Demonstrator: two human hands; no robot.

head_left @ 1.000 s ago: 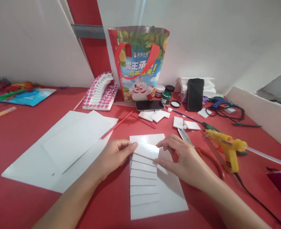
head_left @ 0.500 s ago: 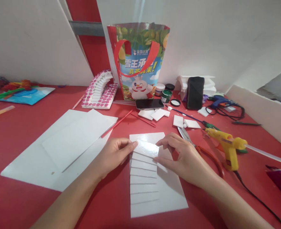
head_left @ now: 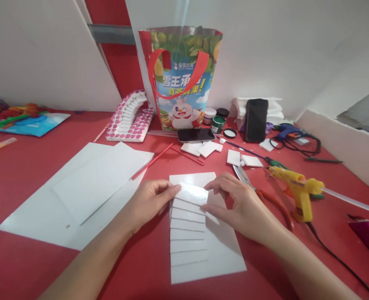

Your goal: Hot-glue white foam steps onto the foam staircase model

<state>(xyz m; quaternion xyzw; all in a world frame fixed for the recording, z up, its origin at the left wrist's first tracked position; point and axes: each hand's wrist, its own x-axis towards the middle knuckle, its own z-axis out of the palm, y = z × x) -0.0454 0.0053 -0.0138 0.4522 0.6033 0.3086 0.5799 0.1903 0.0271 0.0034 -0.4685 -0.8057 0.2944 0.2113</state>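
Observation:
A white board (head_left: 224, 250) lies on the red table, with several white strips (head_left: 189, 233) overlapping like steps along its left side. At the far end of this row is a shiny white piece (head_left: 192, 194). My left hand (head_left: 154, 202) pinches its left edge between thumb and fingers. On the opposite side my right hand (head_left: 231, 200) grips the same piece by its right edge, thumb at the near corner and fingers at the far one. The undersides of the fingers are hidden.
Large white sheets (head_left: 43, 200) lie left. To the right are red-handled pliers (head_left: 274, 206) and a yellow glue gun (head_left: 299, 191). Behind stand a printed bag (head_left: 184, 83), a pink-dotted stair model (head_left: 129, 118), paint jars (head_left: 218, 124) and a phone (head_left: 256, 121). Small white tiles (head_left: 233, 157) lie between.

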